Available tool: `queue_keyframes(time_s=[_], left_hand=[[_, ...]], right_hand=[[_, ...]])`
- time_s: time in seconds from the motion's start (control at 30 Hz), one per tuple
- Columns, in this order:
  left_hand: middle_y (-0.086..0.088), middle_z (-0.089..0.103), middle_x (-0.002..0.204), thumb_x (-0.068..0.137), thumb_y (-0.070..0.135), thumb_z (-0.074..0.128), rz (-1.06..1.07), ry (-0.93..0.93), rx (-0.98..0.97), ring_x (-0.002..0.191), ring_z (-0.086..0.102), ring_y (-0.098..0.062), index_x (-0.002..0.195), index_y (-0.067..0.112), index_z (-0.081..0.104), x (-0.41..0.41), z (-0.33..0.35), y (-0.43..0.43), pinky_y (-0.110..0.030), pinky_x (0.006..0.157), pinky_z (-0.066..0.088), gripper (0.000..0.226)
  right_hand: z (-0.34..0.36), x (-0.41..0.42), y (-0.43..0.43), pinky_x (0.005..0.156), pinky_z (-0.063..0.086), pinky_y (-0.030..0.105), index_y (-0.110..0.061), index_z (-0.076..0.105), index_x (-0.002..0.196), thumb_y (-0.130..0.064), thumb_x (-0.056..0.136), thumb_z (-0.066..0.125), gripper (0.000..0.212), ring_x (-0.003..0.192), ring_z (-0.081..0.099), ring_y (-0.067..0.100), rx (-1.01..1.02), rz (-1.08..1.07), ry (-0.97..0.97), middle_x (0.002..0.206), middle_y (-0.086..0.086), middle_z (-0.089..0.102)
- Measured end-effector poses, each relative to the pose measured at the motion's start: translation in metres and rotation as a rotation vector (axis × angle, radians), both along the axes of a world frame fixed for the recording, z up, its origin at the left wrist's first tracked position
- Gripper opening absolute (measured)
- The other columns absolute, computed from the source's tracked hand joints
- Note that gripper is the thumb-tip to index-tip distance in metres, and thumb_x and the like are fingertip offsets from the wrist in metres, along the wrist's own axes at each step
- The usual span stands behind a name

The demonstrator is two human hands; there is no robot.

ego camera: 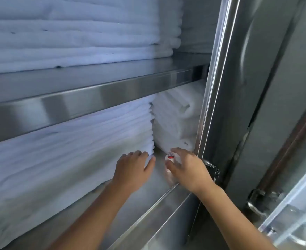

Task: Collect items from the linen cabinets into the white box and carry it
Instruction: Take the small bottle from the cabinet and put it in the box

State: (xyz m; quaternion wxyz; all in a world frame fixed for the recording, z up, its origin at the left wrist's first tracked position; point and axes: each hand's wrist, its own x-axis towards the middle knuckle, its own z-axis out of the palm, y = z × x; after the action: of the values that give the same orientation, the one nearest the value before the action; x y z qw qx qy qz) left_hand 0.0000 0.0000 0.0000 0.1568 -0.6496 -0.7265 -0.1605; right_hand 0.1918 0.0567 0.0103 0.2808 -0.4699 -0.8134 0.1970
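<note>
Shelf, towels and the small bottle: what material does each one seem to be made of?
Shelf: likely stainless steel with a brushed finish; it is grey with streaky bright reflections. Towels: soft white fabric, perhaps cotton terry; the folded layers have rounded, fluffy edges. Bottle, in the grip of the right hand: probably white plastic with a red label, but too blurred to be sure.

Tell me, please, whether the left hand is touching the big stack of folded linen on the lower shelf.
Touching. The head view shows the fingertips of the left hand pressed against the right end of the linen stack, with no gap visible.
</note>
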Motion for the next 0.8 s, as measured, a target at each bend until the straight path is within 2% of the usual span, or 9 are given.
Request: queue_keyframes(time_s=[0.17, 0.27, 0.37, 0.53, 0.7, 0.8], left_hand=[[-0.002, 0.066, 0.074, 0.097, 0.046, 0.042, -0.086, -0.022, 0.05, 0.069, 0.061, -0.029, 0.089, 0.016, 0.069, 0.004, 0.007, 0.007, -0.033, 0.063, 0.044, 0.041], [0.0, 0.062, 0.066, 0.095, 0.043, 0.053, -0.096, -0.004, 0.14, 0.06, 0.059, -0.028, 0.079, 0.015, 0.067, 0.008, 0.016, 0.019, -0.031, 0.057, 0.04, 0.034], [0.003, 0.062, 0.068, 0.095, 0.046, 0.043, -0.112, -0.013, 0.177, 0.061, 0.058, -0.025, 0.078, 0.018, 0.065, 0.012, 0.025, 0.025, -0.031, 0.06, 0.041, 0.039], [0.006, 0.069, 0.083, 0.094, 0.054, 0.023, -0.125, -0.019, 0.172, 0.071, 0.062, -0.02, 0.091, 0.023, 0.067, 0.013, 0.028, 0.027, -0.031, 0.068, 0.046, 0.054], [0.006, 0.07, 0.087, 0.093, 0.056, 0.019, -0.132, -0.022, 0.145, 0.076, 0.064, -0.019, 0.096, 0.023, 0.067, 0.015, 0.024, 0.031, -0.032, 0.071, 0.048, 0.058], [0.006, 0.069, 0.081, 0.093, 0.054, 0.024, -0.141, -0.029, 0.165, 0.071, 0.063, -0.02, 0.09, 0.021, 0.066, 0.017, 0.024, 0.034, -0.031, 0.067, 0.045, 0.054]], right_hand=[[0.01, 0.017, -0.003, 0.098, 0.046, 0.027, -0.029, 0.055, 0.141, -0.05, 0.094, 0.06, 0.052, 0.125, 0.059, 0.013, 0.0, -0.045, 0.032, 0.142, -0.009, 0.06], [0.022, 0.02, -0.001, 0.101, 0.049, 0.031, -0.03, 0.053, 0.144, -0.051, 0.095, 0.058, 0.054, 0.125, 0.059, 0.012, 0.029, -0.034, 0.046, 0.144, -0.01, 0.058], [0.028, 0.023, 0.002, 0.1, 0.05, 0.03, -0.031, 0.052, 0.144, -0.052, 0.094, 0.056, 0.054, 0.125, 0.059, 0.011, 0.034, -0.021, 0.068, 0.144, -0.011, 0.058], [0.028, 0.022, 0.007, 0.1, 0.052, 0.032, -0.029, 0.053, 0.144, -0.05, 0.095, 0.059, 0.053, 0.124, 0.059, 0.008, 0.04, -0.01, 0.097, 0.142, -0.009, 0.06], [0.027, 0.025, 0.014, 0.1, 0.055, 0.036, -0.025, 0.06, 0.137, -0.042, 0.095, 0.066, 0.047, 0.12, 0.064, 0.008, 0.011, -0.004, 0.216, 0.135, -0.011, 0.065], [0.028, 0.03, 0.021, 0.099, 0.056, 0.035, -0.024, 0.062, 0.136, -0.04, 0.094, 0.068, 0.045, 0.116, 0.066, 0.005, -0.011, 0.02, 0.228, 0.133, -0.013, 0.066]])
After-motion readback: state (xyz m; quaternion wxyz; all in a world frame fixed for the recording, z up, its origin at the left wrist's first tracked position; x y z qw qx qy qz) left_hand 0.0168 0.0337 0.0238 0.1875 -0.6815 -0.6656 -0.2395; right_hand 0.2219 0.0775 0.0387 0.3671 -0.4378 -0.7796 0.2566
